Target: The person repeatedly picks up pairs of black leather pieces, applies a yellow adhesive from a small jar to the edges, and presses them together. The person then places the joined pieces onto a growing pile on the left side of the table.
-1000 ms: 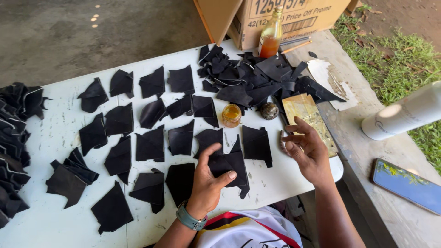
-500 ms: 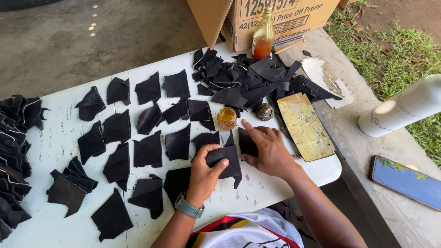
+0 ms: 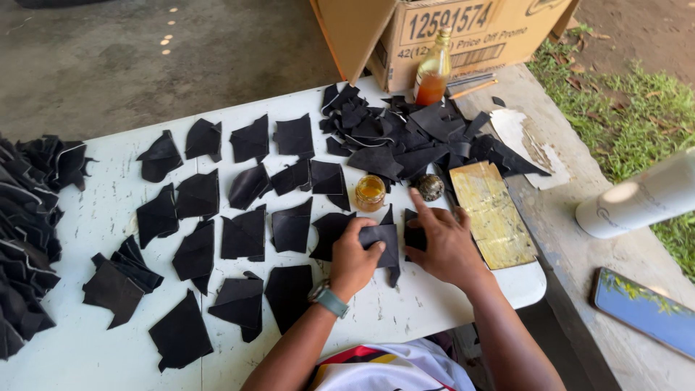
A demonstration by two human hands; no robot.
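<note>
My left hand [image 3: 353,255] grips a black leather piece [image 3: 386,240] near the front of the white table [image 3: 94,355]. My right hand [image 3: 444,241] lies flat beside it, palm down on another black piece [image 3: 413,233], fingers spread toward a small open jar of amber glue [image 3: 370,192] and its round lid [image 3: 431,187]. Several black leather pieces [image 3: 245,233] lie spread in rows to the left. A loose heap of black pieces [image 3: 405,137] sits behind the jar.
A glue-stained yellow board [image 3: 492,213] lies right of my hands. Behind stand an amber bottle [image 3: 433,71] and a cardboard box [image 3: 463,32]. A stack of black pieces [image 3: 29,232] fills the left edge. A white cylinder [image 3: 637,199] and a phone [image 3: 644,310] rest on the right ledge.
My right hand left the yellow board, moved left and came down flat on the black pieces beside my left hand. My left hand kept its hold on its piece.
</note>
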